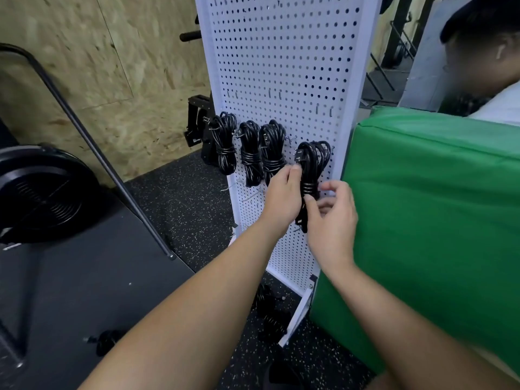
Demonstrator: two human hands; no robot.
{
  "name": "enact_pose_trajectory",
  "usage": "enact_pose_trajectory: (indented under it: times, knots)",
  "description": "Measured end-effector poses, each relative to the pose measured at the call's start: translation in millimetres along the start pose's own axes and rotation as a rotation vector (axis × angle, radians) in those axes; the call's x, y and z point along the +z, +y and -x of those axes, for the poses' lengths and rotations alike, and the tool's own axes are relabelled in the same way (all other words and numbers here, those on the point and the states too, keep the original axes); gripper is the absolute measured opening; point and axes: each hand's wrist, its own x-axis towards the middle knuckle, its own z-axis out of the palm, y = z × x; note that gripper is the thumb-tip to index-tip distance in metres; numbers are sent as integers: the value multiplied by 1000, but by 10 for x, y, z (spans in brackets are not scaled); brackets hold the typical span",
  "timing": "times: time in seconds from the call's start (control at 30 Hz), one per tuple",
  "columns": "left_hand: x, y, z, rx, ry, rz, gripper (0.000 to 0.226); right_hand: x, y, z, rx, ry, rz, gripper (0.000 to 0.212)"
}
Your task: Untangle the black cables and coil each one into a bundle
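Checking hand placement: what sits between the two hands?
Head view: the rightmost cable bundle hangs on the pegboard between left hand and right hand.

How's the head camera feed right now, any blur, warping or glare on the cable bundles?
Head view: the hanging bundles are fairly sharp, with only faint sheen; the right hand is motion-smeared at the fingers, the left hand clearer; wide-angle warping bends the pegboard edges; the green pad is soft; lighting is even, without harsh shadows.

Glossy black cables [311, 167], matt white perforated metal pegboard [281, 66], chipboard wall [84, 66]
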Motion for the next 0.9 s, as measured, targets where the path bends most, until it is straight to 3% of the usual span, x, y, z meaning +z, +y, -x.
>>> enact_pose_trajectory:
  times: [0.13, 0.3, 0.7, 0.8, 0.9]
  knots:
    - [-163, -135, 122, -30, -98, 72, 34, 7, 43, 234, -28, -61, 3, 12]
    - [-718, -686, 585, -66, -49, 147, 30, 362, 148, 620, 29, -348, -33, 5]
    - [-2871, -2832, 1767, -475, 547, -92, 23, 2476, 677, 2280, 246, -1062, -7, 34]
    - [-3325, -3229, 2052, -576, 647, -176, 21, 2985, 757, 2757, 284, -1290, 13, 43]
    - [-3671, -3582, 2240, -687, 719, -264, 21, 3411, 769, 3141, 300, -1410, 15, 48]
